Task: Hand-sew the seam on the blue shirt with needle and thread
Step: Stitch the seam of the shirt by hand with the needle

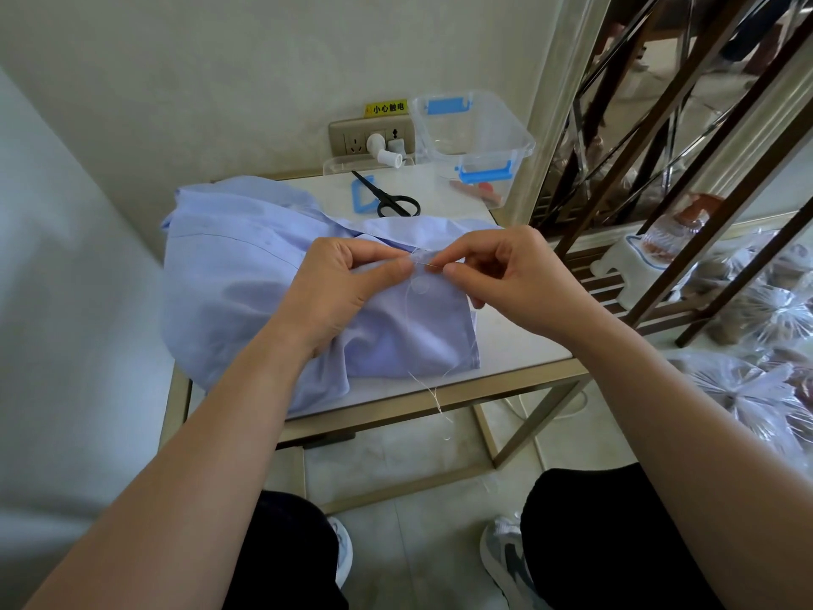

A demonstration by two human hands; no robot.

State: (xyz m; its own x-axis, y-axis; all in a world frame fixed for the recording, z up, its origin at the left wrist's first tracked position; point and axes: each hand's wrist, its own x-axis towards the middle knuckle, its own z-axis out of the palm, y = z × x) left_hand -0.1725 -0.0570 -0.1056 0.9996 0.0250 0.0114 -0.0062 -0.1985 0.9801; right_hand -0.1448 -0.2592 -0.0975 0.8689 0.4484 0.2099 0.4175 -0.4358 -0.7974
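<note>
A light blue shirt (246,275) lies bunched on a small white table (519,341). My left hand (338,292) pinches the shirt's edge between thumb and forefinger near the seam. My right hand (510,275) pinches a thin needle (429,265) that lies against the fabric edge between the two hands. A pale thread (433,389) loops down across the cloth and hangs off the table's front edge.
Black scissors (389,198) lie on a blue lid behind the shirt. A clear plastic box (473,134) with blue clips stands at the back right, next to a wall socket with a white spool (389,157). A metal shelf (660,239) stands at the right.
</note>
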